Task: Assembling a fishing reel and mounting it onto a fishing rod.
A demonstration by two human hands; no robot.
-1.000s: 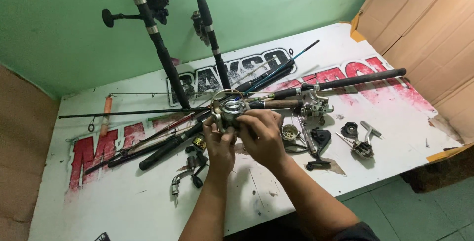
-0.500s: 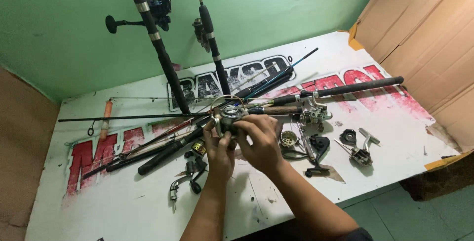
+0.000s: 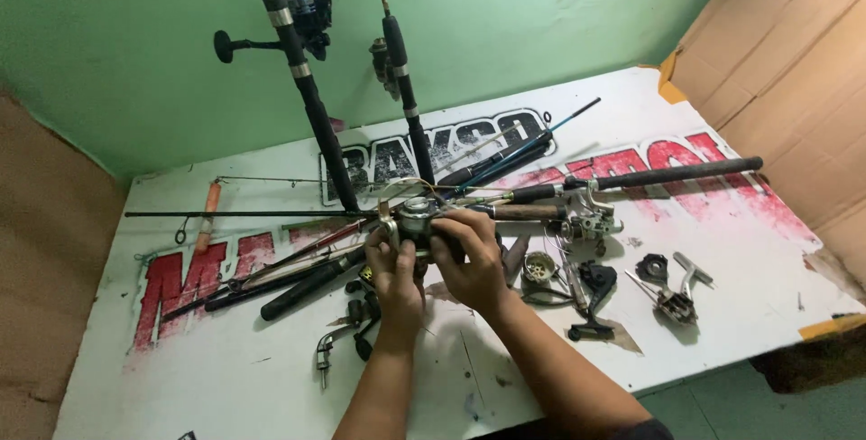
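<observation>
Both my hands hold a silver and black spinning reel (image 3: 413,220) over the middle of a white table (image 3: 225,377). My left hand (image 3: 394,273) grips it from below on the left side. My right hand (image 3: 471,255) wraps over its right side, fingers curled on the body. Dark fishing rods (image 3: 298,282) lie across the table just behind and left of the reel. Loose reel parts sit to the right: a round spool piece (image 3: 539,267), a black handle (image 3: 591,300) and a small metal assembly (image 3: 675,300).
Two rods lean upright against the green wall, one with a spinning reel (image 3: 302,7), the other slimmer (image 3: 401,79). A long black rod handle (image 3: 672,172) lies at right. Brown cardboard (image 3: 794,88) stands at right. A metal crank (image 3: 327,354) lies near the front.
The view has shifted slightly; my hands stay on the reel in about the same place, with small finger movement on its body.
</observation>
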